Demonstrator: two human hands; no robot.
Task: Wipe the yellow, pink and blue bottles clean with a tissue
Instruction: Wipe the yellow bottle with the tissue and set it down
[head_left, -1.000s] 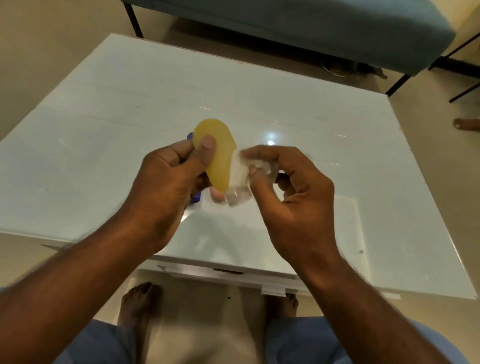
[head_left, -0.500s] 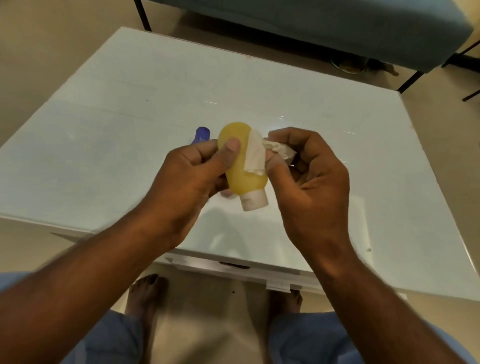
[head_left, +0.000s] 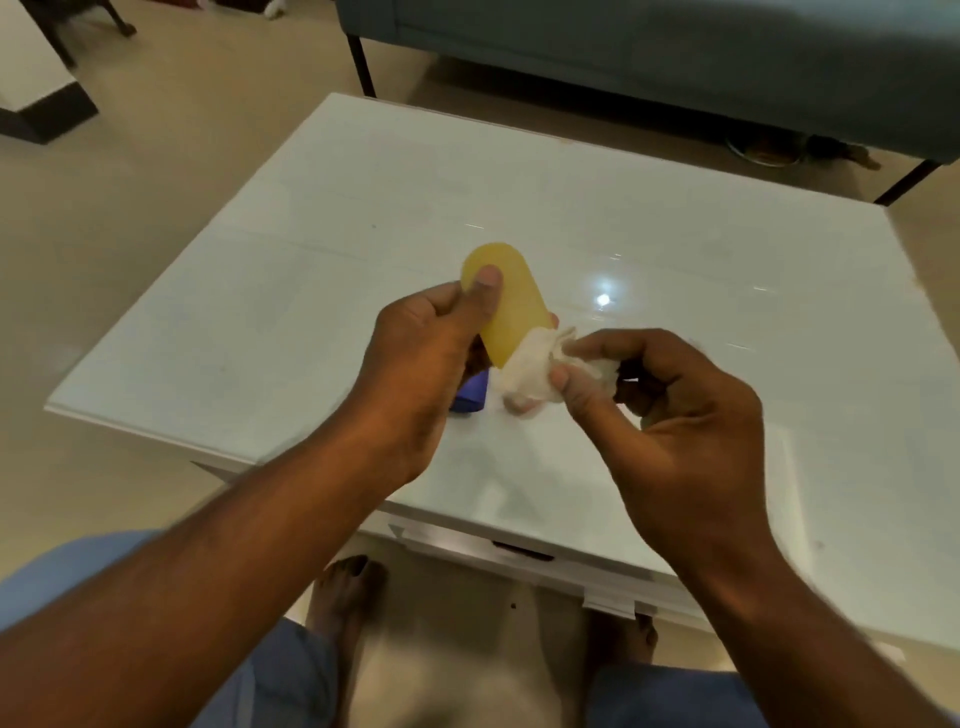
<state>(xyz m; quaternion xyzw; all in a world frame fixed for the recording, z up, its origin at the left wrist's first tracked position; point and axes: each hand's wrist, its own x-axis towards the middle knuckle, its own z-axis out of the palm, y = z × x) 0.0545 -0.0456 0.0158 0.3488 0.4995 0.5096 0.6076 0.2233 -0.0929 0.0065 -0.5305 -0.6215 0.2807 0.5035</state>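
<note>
While tissue (head_left: 530, 369) wipes it, yellow bottle (head_left: 511, 306) looks unlabelled.

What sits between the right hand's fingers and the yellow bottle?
In the head view, a crumpled white tissue, pinched by the right hand, wraps the cap end of the yellow plastic bottle.

The tissue (head_left: 530, 371) covers the yellow bottle's (head_left: 511, 306) cap end. The left hand (head_left: 421, 374) hides most of the blue bottle (head_left: 471, 396). The sofa (head_left: 675, 57) is cut off at the top edge.
</note>
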